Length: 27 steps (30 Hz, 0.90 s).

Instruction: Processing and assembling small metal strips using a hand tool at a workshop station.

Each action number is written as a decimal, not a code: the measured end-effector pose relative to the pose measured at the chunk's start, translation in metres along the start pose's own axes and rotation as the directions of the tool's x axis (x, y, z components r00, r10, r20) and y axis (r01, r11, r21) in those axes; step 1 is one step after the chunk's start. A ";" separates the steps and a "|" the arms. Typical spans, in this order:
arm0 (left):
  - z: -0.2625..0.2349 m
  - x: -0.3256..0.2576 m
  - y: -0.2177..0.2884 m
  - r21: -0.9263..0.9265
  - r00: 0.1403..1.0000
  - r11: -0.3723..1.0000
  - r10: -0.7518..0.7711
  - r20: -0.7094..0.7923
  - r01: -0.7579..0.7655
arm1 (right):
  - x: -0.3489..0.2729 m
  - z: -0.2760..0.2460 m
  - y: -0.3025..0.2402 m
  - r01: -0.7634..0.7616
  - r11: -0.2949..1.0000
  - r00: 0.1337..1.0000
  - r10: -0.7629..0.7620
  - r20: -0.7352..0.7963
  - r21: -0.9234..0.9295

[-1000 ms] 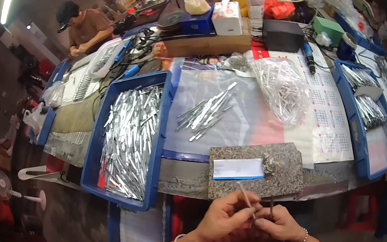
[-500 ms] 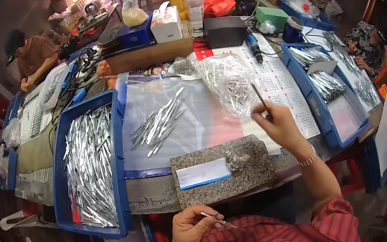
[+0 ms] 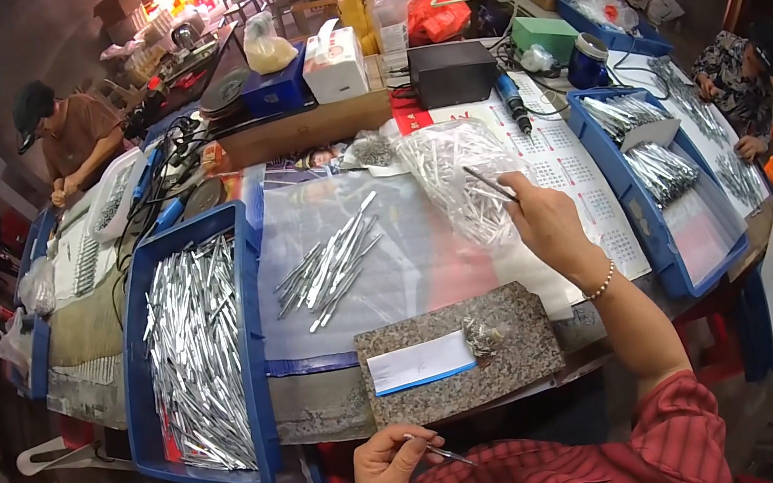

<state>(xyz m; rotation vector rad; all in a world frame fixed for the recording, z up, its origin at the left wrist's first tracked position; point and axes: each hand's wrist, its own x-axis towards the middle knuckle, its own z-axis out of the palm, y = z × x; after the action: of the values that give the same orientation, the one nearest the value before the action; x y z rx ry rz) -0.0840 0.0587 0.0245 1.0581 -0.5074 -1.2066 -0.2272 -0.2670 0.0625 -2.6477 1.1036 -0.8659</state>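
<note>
My left hand (image 3: 394, 470) is low at the table's front edge, its thumb and fingers pinching a slim metal rod (image 3: 453, 454) that points down to the right. Over the right side of the clear plastic bag of thin pale sticks (image 3: 447, 159), my right hand (image 3: 547, 219) grips a dark slim stick-like tool (image 3: 488, 182), its tip pointing up and left across the bag. Whether the tip touches the bag I cannot tell. Nearest my left hand is a speckled stone slab (image 3: 517, 362), bearing a white paper strip (image 3: 421, 365) and a small heap of tiny parts (image 3: 483, 336).
Silver rods (image 3: 329, 263) lie loose on the plastic-covered mat. Many more fill a blue tray (image 3: 254, 333) at left; another blue tray (image 3: 655, 244) with bagged rods stands at right. A black box (image 3: 453, 72) is at the back. Two other people work at the far sides.
The dark tool in my right hand has swung from steep to flatter, its tip now farther left over the bag. My left hand still pinches the rod. The whole view has shifted slightly.
</note>
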 end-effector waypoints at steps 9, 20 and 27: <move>0.024 0.011 0.001 0.031 1.000 0.999 -0.011 -0.003 0.011 | -0.113 -0.055 -0.057 -0.375 0.544 0.915 0.087 0.394 0.751; 0.044 -0.001 0.011 -0.172 0.999 0.985 0.037 0.037 -0.030 | -0.173 -0.069 -0.120 -0.115 0.630 0.968 -0.101 0.228 0.768; 0.054 -0.025 0.018 -0.097 0.990 0.988 0.125 0.058 -0.119 | -0.183 -0.082 -0.138 0.138 0.728 0.957 -0.271 0.098 0.671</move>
<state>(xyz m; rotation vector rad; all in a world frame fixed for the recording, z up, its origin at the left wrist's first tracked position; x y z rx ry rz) -0.1263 0.0607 0.0698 0.8991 -0.5522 -1.1473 -0.2930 -0.0342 0.0939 -2.1897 0.3421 -0.8170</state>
